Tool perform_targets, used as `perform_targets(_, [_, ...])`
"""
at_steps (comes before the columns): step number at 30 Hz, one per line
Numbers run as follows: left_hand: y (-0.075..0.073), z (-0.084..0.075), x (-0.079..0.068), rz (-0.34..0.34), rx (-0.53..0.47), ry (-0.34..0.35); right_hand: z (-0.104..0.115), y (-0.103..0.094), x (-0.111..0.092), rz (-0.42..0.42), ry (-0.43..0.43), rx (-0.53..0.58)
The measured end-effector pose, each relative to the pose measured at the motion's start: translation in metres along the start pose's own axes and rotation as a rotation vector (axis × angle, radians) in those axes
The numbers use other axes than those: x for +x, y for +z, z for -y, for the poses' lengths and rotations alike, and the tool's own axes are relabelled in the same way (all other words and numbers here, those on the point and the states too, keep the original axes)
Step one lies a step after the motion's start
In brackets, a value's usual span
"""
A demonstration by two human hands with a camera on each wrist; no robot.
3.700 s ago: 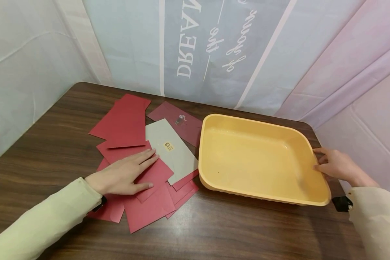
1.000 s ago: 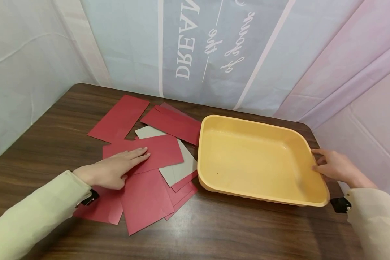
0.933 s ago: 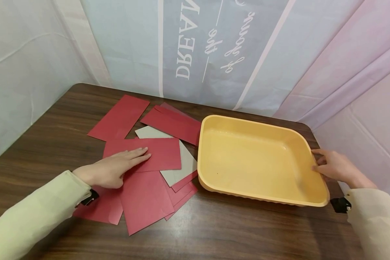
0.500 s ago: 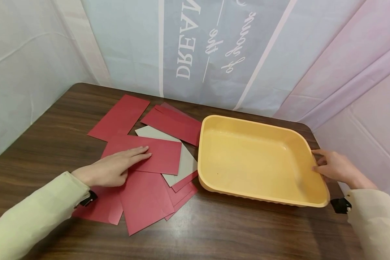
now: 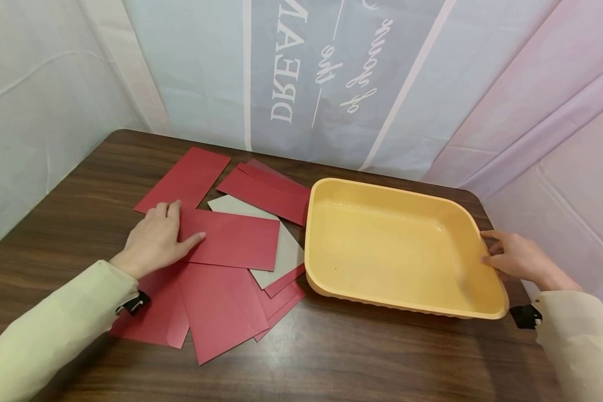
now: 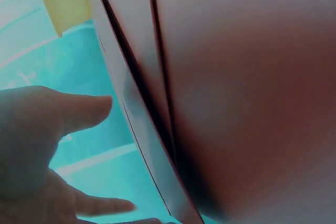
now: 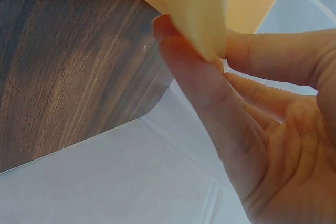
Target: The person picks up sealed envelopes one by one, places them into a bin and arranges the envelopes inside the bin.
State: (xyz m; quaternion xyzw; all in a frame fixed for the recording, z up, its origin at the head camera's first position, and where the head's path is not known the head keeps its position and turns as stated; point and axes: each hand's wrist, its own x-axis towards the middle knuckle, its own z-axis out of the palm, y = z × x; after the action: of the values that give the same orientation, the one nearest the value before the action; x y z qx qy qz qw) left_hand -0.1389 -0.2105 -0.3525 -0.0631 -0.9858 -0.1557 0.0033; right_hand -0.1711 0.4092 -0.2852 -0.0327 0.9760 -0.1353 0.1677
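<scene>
In the head view my left hand (image 5: 156, 237) is on the left end of a red envelope (image 5: 236, 240), thumb spread from the fingers. The left wrist view shows its thumb (image 6: 86, 111) and fingers apart, beside stacked paper edges. Under and around that envelope lie several more red envelopes (image 5: 226, 312) and a pale grey one (image 5: 286, 248). At the right, my right hand (image 5: 522, 259) pinches the right rim of a yellow plastic basin (image 5: 392, 251); in the right wrist view, thumb and fingers close on the basin wall (image 7: 197, 14).
A dark wood-grain table (image 5: 341, 357) carries everything. Two further red envelopes, one far left (image 5: 186, 176) and one against the basin's left side (image 5: 268, 192), lie toward the back. A printed cloth (image 5: 347, 72) hangs behind the table.
Red envelopes have shifted from the back left pile to the basin's side and over the grey one. The top envelope has turned slightly; my left hand has slid to its left end. Right hand unchanged.
</scene>
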Motion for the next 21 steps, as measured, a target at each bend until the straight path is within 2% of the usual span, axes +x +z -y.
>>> perform_targets(6, [0.003,0.011,0.006,0.089,-0.034,-0.06,0.001,0.0,0.0,-0.001,-0.005,0.013])
perform_targets(13, [0.003,0.017,0.012,0.132,-0.087,-0.114,0.002,-0.001,0.001,-0.011,-0.016,-0.02])
perform_targets(16, [0.001,0.018,0.014,0.135,-0.114,-0.126,0.002,-0.001,0.0,-0.013,-0.017,-0.027])
perform_targets(21, [-0.002,0.018,0.014,0.102,-0.138,-0.127,0.002,0.0,0.0,-0.015,-0.013,-0.025])
